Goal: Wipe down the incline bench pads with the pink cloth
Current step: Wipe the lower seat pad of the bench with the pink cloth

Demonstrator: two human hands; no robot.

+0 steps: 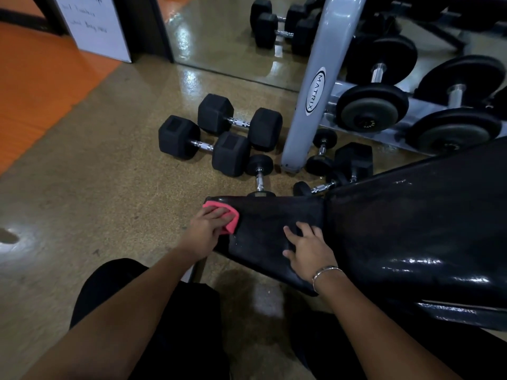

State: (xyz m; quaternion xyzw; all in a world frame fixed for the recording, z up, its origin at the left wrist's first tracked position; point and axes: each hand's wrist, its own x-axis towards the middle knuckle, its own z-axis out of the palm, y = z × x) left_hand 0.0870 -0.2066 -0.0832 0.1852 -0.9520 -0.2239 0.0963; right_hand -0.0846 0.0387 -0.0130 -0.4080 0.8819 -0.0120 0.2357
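The black incline bench fills the right half of the view. Its small seat pad (269, 229) lies in the middle, and the long glossy back pad (411, 229) rises to the right. My left hand (205, 231) presses the pink cloth (231, 219) onto the seat pad's left end, with the cloth showing past my fingers. Fingers spread, my right hand (308, 250) rests flat on the seat pad near the gap between the two pads. A bracelet circles that wrist.
Black hex dumbbells (219, 135) and smaller round ones (259, 171) lie on the tan floor just beyond the bench. A grey dumbbell rack (315, 86) stands at the back right before a mirror. An orange floor strip (35, 86) runs at the left.
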